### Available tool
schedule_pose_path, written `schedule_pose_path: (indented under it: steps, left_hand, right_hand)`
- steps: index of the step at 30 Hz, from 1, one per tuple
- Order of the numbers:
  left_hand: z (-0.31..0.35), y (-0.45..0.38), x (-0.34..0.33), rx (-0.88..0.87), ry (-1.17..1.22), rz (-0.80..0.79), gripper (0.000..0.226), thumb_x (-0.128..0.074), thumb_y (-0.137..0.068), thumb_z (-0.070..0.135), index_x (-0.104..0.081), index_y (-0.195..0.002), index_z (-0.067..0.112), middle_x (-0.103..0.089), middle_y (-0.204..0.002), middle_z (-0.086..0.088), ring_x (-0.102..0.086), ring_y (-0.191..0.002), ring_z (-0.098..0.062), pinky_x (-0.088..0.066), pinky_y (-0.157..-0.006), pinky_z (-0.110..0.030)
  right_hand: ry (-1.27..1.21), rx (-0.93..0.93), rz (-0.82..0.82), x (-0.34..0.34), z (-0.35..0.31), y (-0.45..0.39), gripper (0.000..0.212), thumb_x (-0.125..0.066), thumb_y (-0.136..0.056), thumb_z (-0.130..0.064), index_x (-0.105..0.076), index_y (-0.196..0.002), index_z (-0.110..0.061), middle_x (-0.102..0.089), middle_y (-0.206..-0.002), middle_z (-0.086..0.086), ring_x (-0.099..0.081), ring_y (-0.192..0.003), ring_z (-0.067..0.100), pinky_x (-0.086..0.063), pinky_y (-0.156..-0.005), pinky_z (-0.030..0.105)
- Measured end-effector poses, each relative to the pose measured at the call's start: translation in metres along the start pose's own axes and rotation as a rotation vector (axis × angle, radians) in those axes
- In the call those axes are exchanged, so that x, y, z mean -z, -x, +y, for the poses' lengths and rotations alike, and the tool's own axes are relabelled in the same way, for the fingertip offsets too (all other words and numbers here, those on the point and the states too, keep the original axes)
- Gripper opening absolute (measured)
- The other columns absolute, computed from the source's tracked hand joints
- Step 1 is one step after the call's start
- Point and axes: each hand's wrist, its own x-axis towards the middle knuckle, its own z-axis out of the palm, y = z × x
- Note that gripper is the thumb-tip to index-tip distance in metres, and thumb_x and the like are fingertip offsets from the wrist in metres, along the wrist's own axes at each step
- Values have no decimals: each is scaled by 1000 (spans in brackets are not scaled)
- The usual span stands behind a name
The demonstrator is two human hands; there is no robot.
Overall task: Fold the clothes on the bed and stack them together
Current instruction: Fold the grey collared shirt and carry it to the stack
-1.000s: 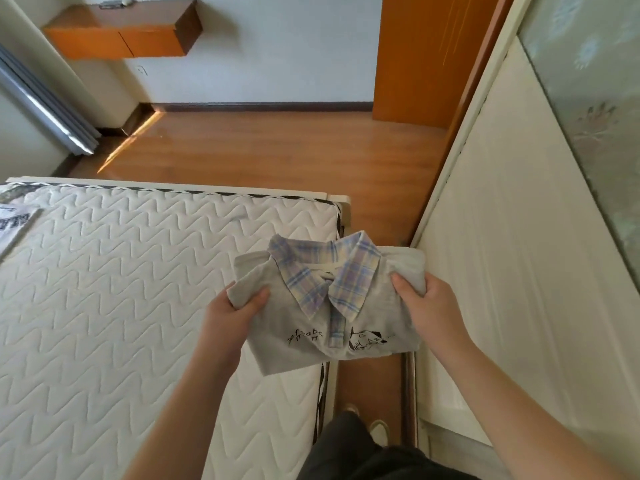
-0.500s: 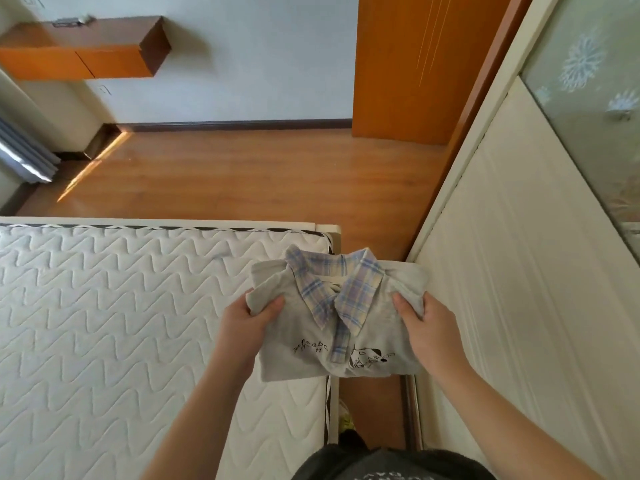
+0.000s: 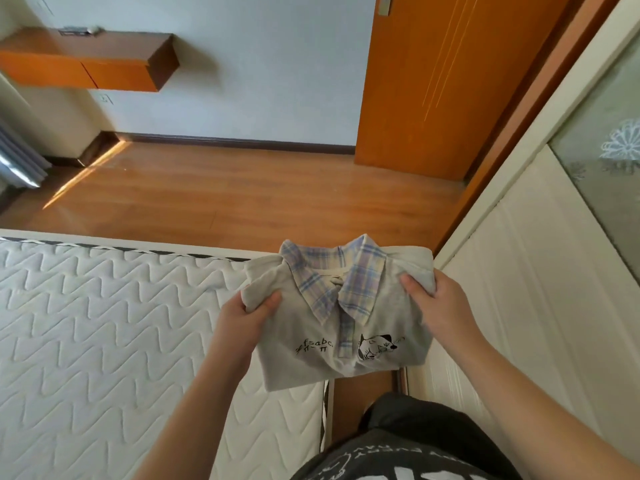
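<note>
The left hand (image 3: pixel 242 318) has its grip on the left edge of a folded grey shirt (image 3: pixel 341 317), thumb lying on top of the cloth and the other fingers hidden beneath it. The right hand (image 3: pixel 440 306) holds the opposite edge the same way — thumb pressed on the upper face near the shoulder, fingers tucked underneath. Between the two hands the shirt is held up in the air, roughly flat and tilted slightly toward the camera, over the corner of the bed and the strip of floor beside it; whether its lower hem touches the mattress cannot be told.

The shirt is folded into a compact rectangle with its front up. A plaid collar (image 3: pixel 334 275) in pale blue, lilac and cream spreads open at the top, and a matching plaid placket runs down the middle. Black lettering sits to the left of the placket and a small printed cat face (image 3: pixel 377 346) to the right.

Beneath and to the left lies the bed's white quilted mattress (image 3: pixel 104 341), its surface stitched in wavy lines, with a dark trim along the far edge. Beyond it is a wooden floor (image 3: pixel 225 192) — a streak of sunlight crosses its left part. An orange door (image 3: pixel 440 81) stands at the far wall, a wall-mounted orange cabinet (image 3: pixel 93 60) hangs at upper left, and a cream wardrobe panel (image 3: pixel 540 289) rises on the right.
</note>
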Motion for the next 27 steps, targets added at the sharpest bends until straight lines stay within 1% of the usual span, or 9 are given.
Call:
schedule_pose_path:
  steps: [3, 5, 7, 9, 13, 17, 21, 24, 27]
  left_hand:
    - [5, -29, -6, 33, 2, 48, 28, -79, -70, 42, -77, -92, 25, -77, -99, -3, -73, -96, -23, -56, -83, -41]
    - [4, -52, -10, 54, 10, 89, 32, -80, -68, 44, -77, -93, 23, -77, -99, -5, -73, -96, -24, -56, -86, -44]
    - [7, -77, -17, 60, 25, 125, 31, -80, -70, 42, -77, -92, 21, -77, -98, -6, -73, -96, -26, -57, -86, -44]
    - [12, -103, -26, 51, 44, 168, 27, -79, -72, 40, -77, -92, 21, -77, -98, -7, -73, -95, -26, -57, -83, -42]
    - [29, -148, -39, 61, 73, 313, 26, -77, -76, 37, -77, -93, 18, -76, -97, -9, -73, -95, -28, -58, -85, -47]
    - [49, -168, -40, 54, 94, 486, 26, -77, -74, 40, -76, -91, 20, -76, -96, -7, -73, -94, -27, -58, -85, -49]
    - [60, -174, -38, 58, 140, 655, 28, -77, -75, 40, -76, -95, 20, -76, -98, -5, -72, -97, -25, -56, -89, -51]
    - [62, -171, -39, 42, 204, 769, 29, -77, -75, 37, -76, -97, 18, -76, -101, -7, -71, -100, -28, -55, -92, -52]
    - [63, -168, -39, 31, 257, 852, 25, -78, -75, 35, -77, -95, 19, -76, -101, -7, -72, -98, -26, -57, -88, -46]
  right_hand:
    - [11, 33, -46, -3, -9, -46, 9, -60, -90, -52, -60, -89, -43, -64, -85, -36, -60, -78, -14, -42, -57, 8]
    - [24, 65, -98, -10, -13, -80, 17, -60, -89, -52, -63, -86, -35, -68, -83, -25, -63, -75, -7, -44, -54, 9]
    - [54, 91, -145, -22, -13, -120, 29, -60, -89, -52, -66, -86, -24, -71, -80, -6, -65, -72, 7, -51, -59, 24]
    - [78, 121, -212, -35, -15, -164, 36, -59, -89, -54, -67, -88, -19, -71, -78, -1, -65, -71, 13, -52, -64, 34]
    - [9, 137, -370, -66, -36, -247, 27, -60, -86, -54, -67, -87, -28, -71, -78, -9, -65, -69, 0, -49, -56, 19]
    - [-55, 103, -556, -99, -60, -310, 21, -63, -87, -50, -68, -87, -30, -73, -83, -17, -67, -72, -2, -51, -62, 24]
    - [-71, 124, -728, -135, -84, -347, 25, -64, -81, -57, -68, -85, -32, -70, -78, -26, -64, -68, -10, -43, -49, 6]
    - [-54, 105, -862, -158, -98, -365, 28, -68, -75, -57, -68, -87, -32, -70, -76, -27, -65, -67, -10, -45, -49, 7]
    - [-52, 132, -926, -175, -112, -373, 31, -70, -71, -56, -70, -89, -31, -73, -80, -24, -68, -72, -4, -50, -56, 13]
